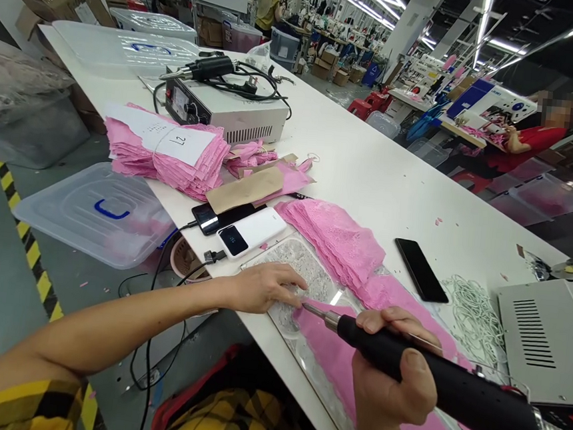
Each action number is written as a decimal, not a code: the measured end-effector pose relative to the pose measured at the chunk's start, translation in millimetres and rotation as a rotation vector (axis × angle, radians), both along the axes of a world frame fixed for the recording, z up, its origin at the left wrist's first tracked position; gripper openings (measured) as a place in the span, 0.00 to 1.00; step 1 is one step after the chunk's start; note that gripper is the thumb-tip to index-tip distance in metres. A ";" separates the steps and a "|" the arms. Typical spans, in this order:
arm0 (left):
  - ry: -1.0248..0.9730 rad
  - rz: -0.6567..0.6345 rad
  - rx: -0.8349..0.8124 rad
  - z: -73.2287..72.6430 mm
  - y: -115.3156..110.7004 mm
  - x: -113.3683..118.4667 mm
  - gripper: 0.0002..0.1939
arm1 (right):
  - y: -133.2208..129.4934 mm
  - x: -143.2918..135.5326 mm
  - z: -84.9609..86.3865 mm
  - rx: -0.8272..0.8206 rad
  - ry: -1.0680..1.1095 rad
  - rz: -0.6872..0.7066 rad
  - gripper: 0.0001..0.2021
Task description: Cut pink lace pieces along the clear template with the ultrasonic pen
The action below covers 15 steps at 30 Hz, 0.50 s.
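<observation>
My right hand (398, 372) is wrapped round a thick black handpiece (432, 382) with a thin metal tip. The tip points left, close to the fingertips of my left hand (267, 287). That hand is stretched over a clear shallow tray (296, 259) of small glittery bits, two fingers apart, with nothing visible between them. Pink fabric (328, 346) lies under the tool and runs toward the lower right. Just beyond the tray sits a stack of pink lace pieces (337, 239). Whether the tip touches the fabric, I cannot tell.
A white power bank (252, 231) with a cable lies left of the tray, near a banded pink stack (171, 155). Behind are a control box (225, 109) and a second handpiece (206, 67). To the right are a phone (421, 269), pale cords (476, 315) and another box (549, 338).
</observation>
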<state>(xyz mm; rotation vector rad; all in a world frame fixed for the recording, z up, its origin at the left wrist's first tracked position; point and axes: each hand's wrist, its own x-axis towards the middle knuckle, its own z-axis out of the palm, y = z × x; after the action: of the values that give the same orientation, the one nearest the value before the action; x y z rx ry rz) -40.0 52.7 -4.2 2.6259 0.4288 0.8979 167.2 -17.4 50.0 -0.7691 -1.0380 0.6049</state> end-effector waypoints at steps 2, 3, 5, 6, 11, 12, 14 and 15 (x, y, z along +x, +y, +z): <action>0.031 0.012 0.020 0.5 -0.5 0.2 0.21 | 0.2 -1.1 0.2 0.001 0.004 0.009 0.09; 0.045 0.017 0.029 0.6 -0.7 0.4 0.20 | 0.3 -1.5 0.4 0.000 0.006 0.012 0.08; 0.062 0.023 0.043 0.7 -1.1 0.6 0.19 | 0.6 -2.7 0.5 -0.001 0.003 0.013 0.07; 0.065 0.025 0.052 0.7 -1.1 0.7 0.19 | 0.8 -3.7 0.4 -0.001 0.001 0.011 0.06; 0.050 0.039 0.089 0.3 -0.7 0.0 0.21 | 1.9 -7.3 2.7 -0.012 0.013 0.000 0.06; 0.043 0.038 0.090 0.4 -0.5 -0.6 0.22 | 1.7 -5.3 4.7 -0.011 0.030 -0.020 0.07; 0.018 0.023 0.082 1.3 0.0 -2.4 0.21 | 0.3 4.4 10.7 -0.005 0.068 -0.102 0.09; 0.005 0.013 0.072 2.4 0.2 -3.4 0.21 | -1.2 12.4 14.2 -0.005 0.079 -0.157 0.10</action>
<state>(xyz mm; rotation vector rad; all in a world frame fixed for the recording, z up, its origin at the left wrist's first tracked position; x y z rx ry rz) -43.4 52.9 -1.8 2.6944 0.4227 0.9275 179.6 -18.6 64.1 -0.8167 -0.8947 0.4990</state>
